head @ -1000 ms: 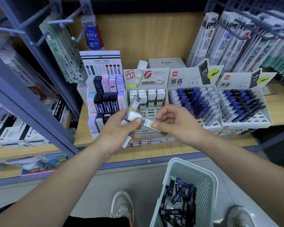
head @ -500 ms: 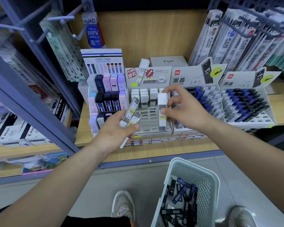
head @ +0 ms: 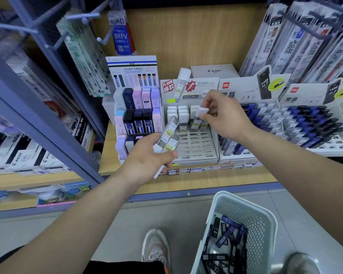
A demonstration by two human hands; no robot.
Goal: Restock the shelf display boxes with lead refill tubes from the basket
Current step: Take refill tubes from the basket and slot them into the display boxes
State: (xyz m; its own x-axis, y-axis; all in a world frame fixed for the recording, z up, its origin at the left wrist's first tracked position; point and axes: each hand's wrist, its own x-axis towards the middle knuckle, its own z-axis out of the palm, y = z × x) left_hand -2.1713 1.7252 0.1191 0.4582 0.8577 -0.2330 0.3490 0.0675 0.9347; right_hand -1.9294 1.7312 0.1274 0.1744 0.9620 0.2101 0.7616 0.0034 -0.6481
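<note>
Right hand [head: 225, 117] pinches 1 clear white-capped lead refill tube [head: 202, 113] by its cap, thumb and fingertips pressed on it, other fingers curled. The tube is upright at the back rows of the white slotted display box [head: 194, 149], in line with the tubes already standing there; cannot tell if it is seated in a slot. Change: 1 s back both hands meet at the left hand's bundle with the right pulling this tube out, half a second back it is over the middle of the box, now it is up at the filled rows. So 1 more tube is about to be placed, judged mid-insert. Left hand [head: 147, 159] grips the spare tubes [head: 169, 138] in front of the box, thumb over them, 2 fanned upward with yellow labels, a white end poking out under the palm, possibly a 3rd. Most front slots of this box are bare, so plenty to fill. White basket [head: 265, 220] sits on the floor lower right, holding a heap of dark refill tubes [head: 226, 236], likely for the 2 dark-tube boxes [head: 313, 125] to the right.
</note>
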